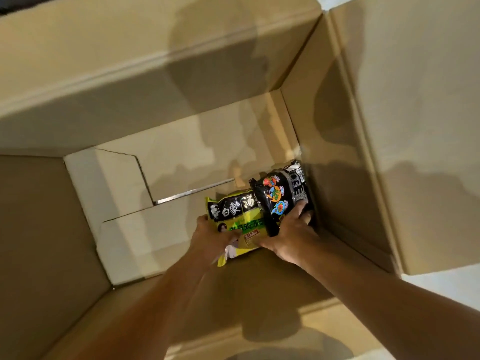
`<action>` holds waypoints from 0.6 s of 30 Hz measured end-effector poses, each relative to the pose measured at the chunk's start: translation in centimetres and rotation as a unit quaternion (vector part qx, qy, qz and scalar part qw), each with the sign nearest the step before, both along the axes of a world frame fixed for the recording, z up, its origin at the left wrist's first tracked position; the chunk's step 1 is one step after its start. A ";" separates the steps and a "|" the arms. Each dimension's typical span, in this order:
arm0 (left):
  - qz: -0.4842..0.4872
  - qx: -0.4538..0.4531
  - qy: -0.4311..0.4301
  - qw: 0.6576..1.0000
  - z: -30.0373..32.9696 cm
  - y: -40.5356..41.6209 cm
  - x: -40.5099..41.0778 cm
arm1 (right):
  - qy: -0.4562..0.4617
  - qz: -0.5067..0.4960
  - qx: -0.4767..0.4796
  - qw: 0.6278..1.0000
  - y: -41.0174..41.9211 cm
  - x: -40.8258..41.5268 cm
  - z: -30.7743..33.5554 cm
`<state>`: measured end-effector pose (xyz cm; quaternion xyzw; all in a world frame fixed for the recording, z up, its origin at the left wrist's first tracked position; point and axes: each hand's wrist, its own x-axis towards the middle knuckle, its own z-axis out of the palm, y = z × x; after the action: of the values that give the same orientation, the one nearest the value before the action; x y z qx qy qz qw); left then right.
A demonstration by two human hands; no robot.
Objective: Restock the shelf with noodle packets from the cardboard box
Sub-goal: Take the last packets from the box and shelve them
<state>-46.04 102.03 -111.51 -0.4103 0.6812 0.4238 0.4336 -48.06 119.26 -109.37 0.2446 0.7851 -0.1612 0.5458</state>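
Deep in the cardboard box (pixel 337 152): my left hand (pixel 210 237) grips one yellow-green noodle packet (pixel 239 219), my right hand (pixel 291 235) clasps one black noodle packet (pixel 280 198) beside it.

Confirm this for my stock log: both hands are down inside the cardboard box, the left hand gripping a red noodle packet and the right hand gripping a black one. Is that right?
Not quite. In the head view, the left hand grips a yellow-green noodle packet, not a red one. The rest stands: both hands are inside the cardboard box, and the right hand grips the black packet.
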 end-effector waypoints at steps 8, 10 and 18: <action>0.044 0.063 0.073 0.994 3.1 -1.1 1.0 | 0.074 0.023 0.020 0.997 1.1 -0.7 1.8; 0.042 0.054 0.103 0.992 5.2 -1.6 0.9 | 0.122 0.032 0.018 0.992 1.5 -0.7 3.7; 0.048 0.002 0.226 0.973 18.1 -6.1 -2.0 | 0.243 0.033 -0.030 0.969 1.0 -3.1 15.9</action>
<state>-48.00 95.92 -93.43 -0.3352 0.7403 0.5270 0.2488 -51.14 120.24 -93.51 0.1551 0.8968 -0.2211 0.3505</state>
